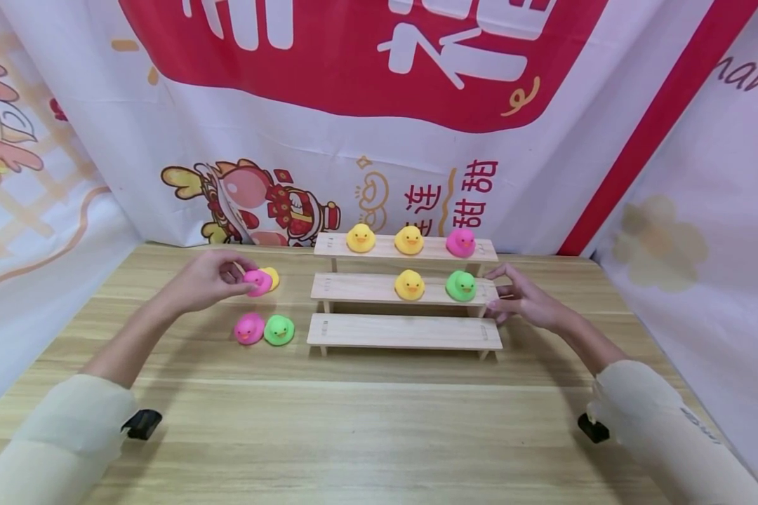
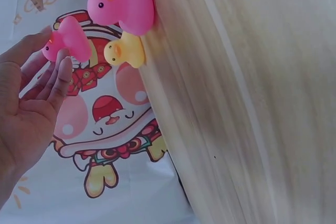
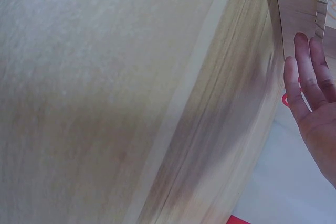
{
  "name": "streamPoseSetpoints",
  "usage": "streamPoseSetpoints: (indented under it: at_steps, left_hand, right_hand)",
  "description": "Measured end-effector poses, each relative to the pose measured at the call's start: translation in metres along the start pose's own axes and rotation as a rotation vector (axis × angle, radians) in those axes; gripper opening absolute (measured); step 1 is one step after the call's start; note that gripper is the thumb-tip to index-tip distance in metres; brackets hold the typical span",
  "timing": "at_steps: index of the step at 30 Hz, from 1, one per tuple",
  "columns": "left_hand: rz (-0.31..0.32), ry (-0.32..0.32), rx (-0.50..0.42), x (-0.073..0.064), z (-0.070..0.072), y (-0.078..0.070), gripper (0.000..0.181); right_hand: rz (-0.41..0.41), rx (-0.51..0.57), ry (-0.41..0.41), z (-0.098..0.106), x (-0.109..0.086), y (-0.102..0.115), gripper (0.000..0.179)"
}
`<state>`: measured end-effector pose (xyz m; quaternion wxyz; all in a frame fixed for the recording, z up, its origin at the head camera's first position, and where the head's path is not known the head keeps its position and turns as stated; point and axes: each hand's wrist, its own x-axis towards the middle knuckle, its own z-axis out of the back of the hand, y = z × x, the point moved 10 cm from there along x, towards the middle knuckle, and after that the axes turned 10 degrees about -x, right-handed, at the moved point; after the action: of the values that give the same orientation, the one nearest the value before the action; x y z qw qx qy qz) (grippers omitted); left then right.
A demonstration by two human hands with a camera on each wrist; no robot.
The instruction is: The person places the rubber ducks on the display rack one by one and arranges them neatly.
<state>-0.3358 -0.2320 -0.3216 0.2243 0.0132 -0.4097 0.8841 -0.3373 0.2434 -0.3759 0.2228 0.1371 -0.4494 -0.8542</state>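
Observation:
Between thumb and fingertips my left hand pinches a pink rubber duck; in the left wrist view that held pink duck appears clear of the table. A yellow duck stands just behind it, partly covered. Nearer to me, another pink duck and a green duck sit side by side on the table. My right hand is at the right end of a three-step wooden rack, fingers around the middle step's edge. In the right wrist view, its fingers are extended toward the wooden end.
On the top step sit two yellow ducks and a pink duck. The middle step carries a yellow duck and a green duck. A printed cloth hangs behind the wooden table.

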Motion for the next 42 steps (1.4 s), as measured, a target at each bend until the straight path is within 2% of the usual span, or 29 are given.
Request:
streamPoseSetpoints:
  at_steps: [9,14,19,25,37,42]
  left_hand:
    - [-0.067,-0.009,-0.004,0.008,-0.009,-0.02,0.025]
    - [-0.064,-0.006,-0.012,0.012,-0.015,-0.03,0.024]
    - [-0.068,-0.008,-0.009,0.015,-0.02,-0.036,0.023]
    - [-0.105,-0.026,-0.001,0.019,-0.023,-0.043,0.023]
    - [-0.137,-0.02,-0.004,0.025,-0.031,-0.057,0.024]
    - [-0.155,-0.019,-0.03,0.027,-0.035,-0.065,0.023]
  right_hand:
    - [-0.002,0.01,0.003,0.0,0.0,0.0,0.046]
    - [-0.002,0.01,0.004,0.0,0.001,-0.001,0.046]
    - [0.0,0.012,0.004,0.0,0.0,-0.001,0.046]
    - [-0.001,0.005,0.003,-0.001,0.001,-0.002,0.045]
    - [0.0,0.019,0.002,0.0,0.002,-0.002,0.046]
    - [-0.001,0.018,0.002,0.0,0.001,-0.002,0.047]
